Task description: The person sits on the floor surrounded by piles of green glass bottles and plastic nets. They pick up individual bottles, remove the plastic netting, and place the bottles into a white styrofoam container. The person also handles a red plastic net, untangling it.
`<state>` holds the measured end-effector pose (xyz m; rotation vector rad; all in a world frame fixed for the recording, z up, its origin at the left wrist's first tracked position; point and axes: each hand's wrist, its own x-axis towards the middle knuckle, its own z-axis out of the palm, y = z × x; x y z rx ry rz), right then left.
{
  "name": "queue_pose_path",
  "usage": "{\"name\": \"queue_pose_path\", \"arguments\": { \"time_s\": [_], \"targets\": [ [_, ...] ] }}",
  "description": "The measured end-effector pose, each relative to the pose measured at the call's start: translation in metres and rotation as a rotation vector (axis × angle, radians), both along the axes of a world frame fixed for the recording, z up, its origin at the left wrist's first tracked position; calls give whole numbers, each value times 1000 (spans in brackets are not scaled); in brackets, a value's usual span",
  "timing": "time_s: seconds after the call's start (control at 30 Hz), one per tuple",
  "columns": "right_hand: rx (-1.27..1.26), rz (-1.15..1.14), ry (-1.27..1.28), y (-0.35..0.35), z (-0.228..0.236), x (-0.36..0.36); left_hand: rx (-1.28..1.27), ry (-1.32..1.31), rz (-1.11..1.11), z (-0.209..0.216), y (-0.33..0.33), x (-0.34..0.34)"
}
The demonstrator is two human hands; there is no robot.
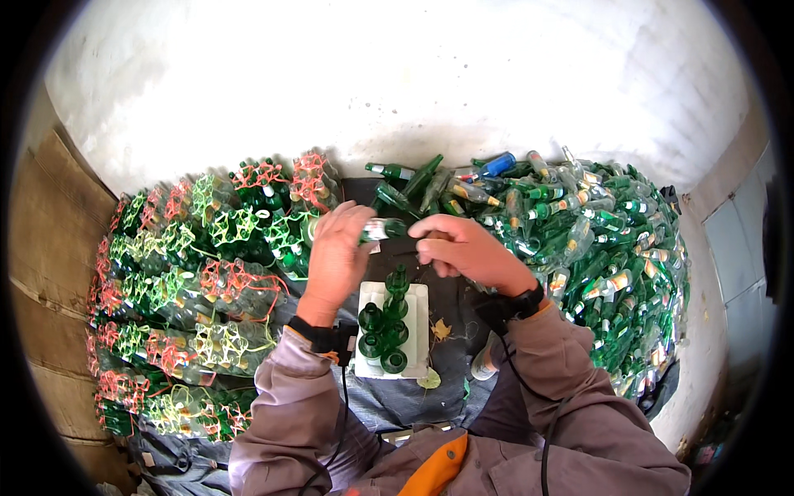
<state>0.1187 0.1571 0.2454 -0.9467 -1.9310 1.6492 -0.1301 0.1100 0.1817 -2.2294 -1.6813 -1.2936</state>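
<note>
Your jacket [521, 459] nearest; your left grip [336, 252] clamped on green bottle [387, 230].
Your right grip [475, 252] beside its end, closure can't tell; white tray [420, 318] below.

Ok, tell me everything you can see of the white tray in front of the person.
The white tray is rectangular, perhaps plastic or foam; the exact material is unclear. It lies on the dark sheet, longer sides running away from the person. Green bottles stand grouped on it, leaving a bare strip along its right, near a yellow leaf.
</note>
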Motion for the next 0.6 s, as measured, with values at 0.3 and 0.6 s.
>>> {"name": "queue_pose_path", "arguments": {
  "time_s": [0.3, 0.6],
  "targets": [
    [-79, -577, 152, 47, -31, 100, -277, -575, -24, -32, 15, -24],
    [215, -574, 0, 61, -55, 112, -635, -551, 87, -103, 26, -61]
  ]
}}
